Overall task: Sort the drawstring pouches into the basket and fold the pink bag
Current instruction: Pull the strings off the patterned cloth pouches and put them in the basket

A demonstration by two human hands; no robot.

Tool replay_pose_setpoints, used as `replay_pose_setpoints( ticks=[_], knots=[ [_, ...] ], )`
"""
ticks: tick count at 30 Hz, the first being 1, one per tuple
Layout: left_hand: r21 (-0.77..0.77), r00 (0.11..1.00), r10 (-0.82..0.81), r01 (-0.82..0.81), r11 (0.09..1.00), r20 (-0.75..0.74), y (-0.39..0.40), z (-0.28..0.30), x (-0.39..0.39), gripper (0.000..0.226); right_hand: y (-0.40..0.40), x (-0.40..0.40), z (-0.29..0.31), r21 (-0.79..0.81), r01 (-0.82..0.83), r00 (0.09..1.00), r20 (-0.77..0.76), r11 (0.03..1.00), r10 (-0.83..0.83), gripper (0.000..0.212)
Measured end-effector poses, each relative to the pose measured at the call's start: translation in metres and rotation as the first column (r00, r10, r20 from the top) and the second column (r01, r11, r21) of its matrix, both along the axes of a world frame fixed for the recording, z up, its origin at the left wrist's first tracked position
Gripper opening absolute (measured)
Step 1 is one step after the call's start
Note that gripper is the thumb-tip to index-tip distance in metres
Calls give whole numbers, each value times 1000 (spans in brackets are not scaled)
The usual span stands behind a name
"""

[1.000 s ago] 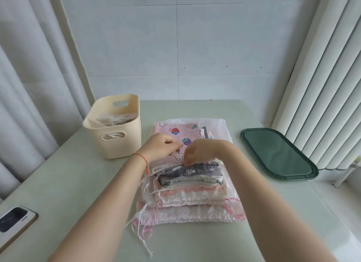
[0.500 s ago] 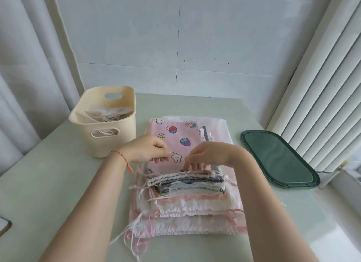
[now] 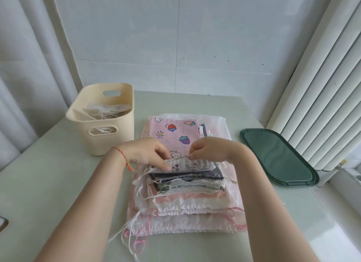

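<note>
Fingers [image 3: 192, 150] of the right hand [image 3: 213, 149] curl over and pinch the gathered top edge of a small white printed pouch [image 3: 188, 165]; the left hand [image 3: 145, 154] pinches the same pouch at its left end, thumb laid along the front face. This pouch sits on top of the pouch stack [image 3: 185, 191], which lies on the pink bag [image 3: 232, 218] spread flat on the worktop [image 3: 48, 183]. A pink strawberry-print pouch [image 3: 173, 132] shows just beyond the hands. Drawstrings [image 3: 136, 228] trail off the stack's near left corner. Left of the stack stands the cream basket [image 3: 103, 140], pale pouches visible inside. A dark green tray [image 3: 277, 156] lies well apart on the right.
</note>
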State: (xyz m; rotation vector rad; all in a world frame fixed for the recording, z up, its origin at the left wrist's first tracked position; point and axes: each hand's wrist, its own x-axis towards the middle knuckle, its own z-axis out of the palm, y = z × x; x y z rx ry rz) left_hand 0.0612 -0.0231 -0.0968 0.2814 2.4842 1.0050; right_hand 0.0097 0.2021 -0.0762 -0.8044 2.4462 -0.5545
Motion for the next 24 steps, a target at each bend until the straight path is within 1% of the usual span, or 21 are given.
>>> replay_pose_setpoints(
  ticks=[1,2,4,5,6,7,8,9,10,11,12,13,15,16,18,20,21,23,24],
  knots=[
    [-7,1000,2,-3,1000,-18,-2,0,-1,28,0,-1,0,-6,17,1000,-12,1000,-17,20],
    [-11,998,25,-25,1000,-61,-3,-1,-2,24,-1,-1,-1,-22,34,999,-18,999,-34,20],
    [-18,964,149,-157,987,-221,-2,-1,-4,3,1,-3,-3,-80,78,996,-31,994,-81,22],
    [-9,923,232,-247,969,-308,-2,0,-5,6,3,-5,-3,-109,96,994,-38,989,-101,24],
    [5,885,291,-310,951,-364,-1,0,-5,7,6,-6,-3,-123,102,993,-46,987,-108,25],
    [13,867,317,-338,941,-384,-1,0,-6,8,9,-8,-3,-110,96,993,-55,989,-102,26],
    [-2,876,312,-336,942,-367,-2,0,-6,13,12,-9,-2,-78,80,995,-58,994,-84,26],
    [-37,903,280,-308,951,-325,-3,1,-5,24,15,-9,-1,-47,63,997,-45,997,-66,29],
    [-69,933,251,-277,958,-256,-3,2,-3,36,17,-8,0,-32,56,998,-11,998,-57,35],
    [-72,958,231,-246,967,-168,-4,3,-1,43,17,-6,2,-32,60,998,32,998,-59,44],
    [-51,972,218,-223,973,-88,-3,5,1,43,16,-5,4,-29,59,996,62,998,-57,49],
    [-44,981,190,-192,980,-40,-3,4,1,37,15,-4,3,-18,46,997,66,999,-45,49],
    [-82,994,106,-105,991,8,-3,1,1,21,9,-4,0,27,-4,999,35,1000,3,33],
    [-109,997,64,-59,992,42,-2,-2,1,17,5,-3,-3,65,-33,999,28,997,31,26],
    [-166,996,8,7,986,88,2,-8,1,13,-3,1,-9,166,-90,996,31,982,86,21],
    [-228,998,7,7,974,64,6,-12,-1,12,-10,4,-13,213,-111,994,32,971,107,17],
    [-265,999,21,-14,964,25,7,-13,-2,11,-11,5,-13,211,-110,994,26,971,106,15],
    [-317,993,67,-96,943,-100,8,-13,-4,12,-12,5,-12,171,-77,997,1,982,78,16],
    [-300,976,109,-162,940,-187,7,-13,-5,16,-11,4,-11,136,-47,998,-30,990,52,17]
  ],
)
